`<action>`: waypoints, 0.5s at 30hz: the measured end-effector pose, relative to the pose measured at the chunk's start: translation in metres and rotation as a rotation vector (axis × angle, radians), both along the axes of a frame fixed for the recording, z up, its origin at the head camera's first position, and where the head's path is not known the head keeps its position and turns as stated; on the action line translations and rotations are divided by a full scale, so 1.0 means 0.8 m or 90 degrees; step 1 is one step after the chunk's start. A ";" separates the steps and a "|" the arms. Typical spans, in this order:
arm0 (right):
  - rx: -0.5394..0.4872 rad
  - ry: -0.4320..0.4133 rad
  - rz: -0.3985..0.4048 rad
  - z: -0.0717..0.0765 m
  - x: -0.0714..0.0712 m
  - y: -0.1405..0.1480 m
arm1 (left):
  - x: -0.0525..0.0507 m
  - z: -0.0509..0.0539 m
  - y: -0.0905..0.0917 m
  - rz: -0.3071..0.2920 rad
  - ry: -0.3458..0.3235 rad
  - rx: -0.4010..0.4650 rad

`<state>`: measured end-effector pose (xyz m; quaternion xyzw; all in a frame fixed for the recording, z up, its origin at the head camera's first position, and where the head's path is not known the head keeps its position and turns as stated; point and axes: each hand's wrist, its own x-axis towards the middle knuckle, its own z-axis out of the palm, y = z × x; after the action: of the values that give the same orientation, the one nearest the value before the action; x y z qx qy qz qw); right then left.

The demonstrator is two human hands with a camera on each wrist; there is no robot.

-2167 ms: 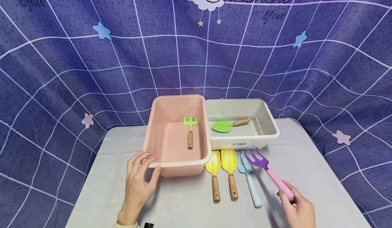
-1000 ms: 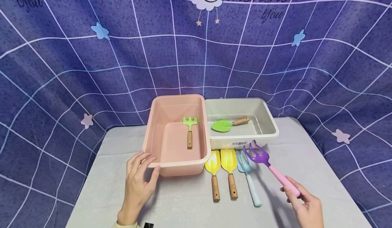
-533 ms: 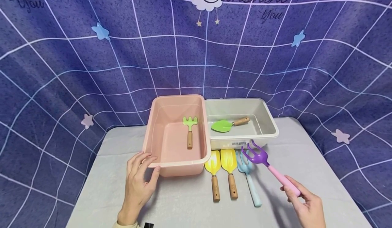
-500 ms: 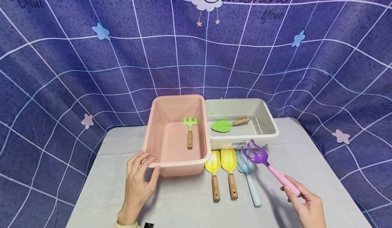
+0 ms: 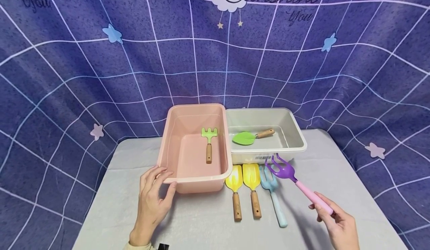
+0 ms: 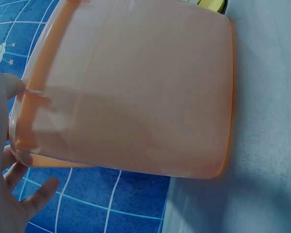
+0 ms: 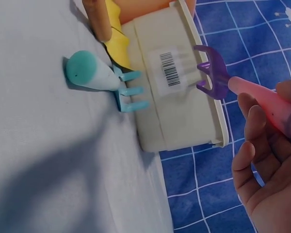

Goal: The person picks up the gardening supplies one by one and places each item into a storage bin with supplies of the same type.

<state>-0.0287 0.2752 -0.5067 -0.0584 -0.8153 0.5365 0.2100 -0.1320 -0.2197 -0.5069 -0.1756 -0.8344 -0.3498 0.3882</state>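
My right hand (image 5: 342,225) pinches the pink handle of a purple garden hand fork (image 5: 283,171) between thumb and fingers. The fork is held above the table, tines toward the grey bin (image 5: 300,147). In the right wrist view, its purple tines (image 7: 214,73) appear in front of that bin's rim. My left hand (image 5: 152,201) grips the near left corner of the pink bin (image 5: 201,179), fingers over the rim and thumb at the outside. A light blue hand fork (image 5: 277,207) lies left of the purple one, beside two yellow shovels (image 5: 234,179) with wooden handles.
Inside the pink bin lies a small green rake (image 5: 209,145) with a wooden handle. A green trowel (image 5: 244,138) rests in the grey bin. Both bins stand side by side on a grey cloth (image 5: 131,160), with a blue patterned curtain (image 5: 201,56) behind.
Since the earliest frame, my right hand has shifted slightly right, and the purple fork's tines have risen toward the grey bin's front. Over the last half second it hardly moves. My left hand stays put.
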 end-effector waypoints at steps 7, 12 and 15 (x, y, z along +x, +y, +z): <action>0.014 -0.008 0.006 0.004 -0.002 0.001 | 0.002 0.001 0.001 0.000 0.003 0.002; 0.008 -0.008 0.011 0.006 -0.002 -0.001 | 0.002 0.001 0.001 0.000 0.002 0.001; -0.004 -0.012 0.016 0.008 -0.001 -0.001 | 0.001 0.001 0.001 0.001 0.000 0.000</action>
<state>-0.0297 0.2741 -0.5000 -0.0540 -0.8160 0.5413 0.1956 -0.1312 -0.2191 -0.5060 -0.1752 -0.8344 -0.3496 0.3885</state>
